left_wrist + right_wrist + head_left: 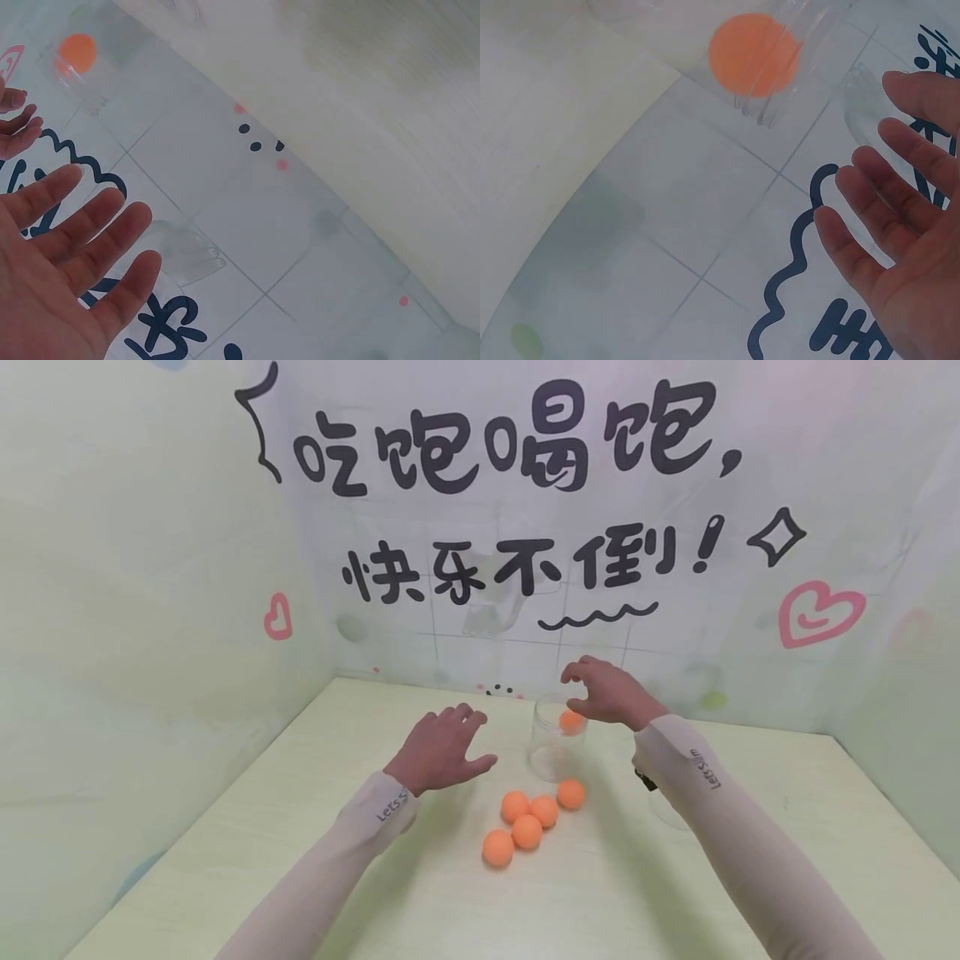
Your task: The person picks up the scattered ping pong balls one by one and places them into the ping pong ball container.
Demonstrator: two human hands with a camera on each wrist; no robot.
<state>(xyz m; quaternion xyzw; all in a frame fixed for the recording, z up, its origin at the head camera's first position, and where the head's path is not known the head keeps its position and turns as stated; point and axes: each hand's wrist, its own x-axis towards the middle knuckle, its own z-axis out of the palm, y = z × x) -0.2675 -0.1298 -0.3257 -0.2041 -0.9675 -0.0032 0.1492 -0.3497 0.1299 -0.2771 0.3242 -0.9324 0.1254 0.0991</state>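
On our bench [292,793], before the printed wall [675,635], the jar [546,752] stands upright, mouth up. Left hand [441,750], right hand [613,693]: spread loosely.

head view: looking forward and down from above and behind the left hand [442,750] and right hand [611,693], far enough back to take in both sleeves [337,852], the tabletop [810,793] around and the wall [450,652] beyond. left wrist view: close in on the left hand's palm, facing the wall, tipped nearly upside down, with tabletop past that hand. right wrist view: similarly close to the right hand's palm, likewise inverted. common to all three: right hand, clear jar [551,756] near it, orange ball [572,721] and wavy line [600,617].
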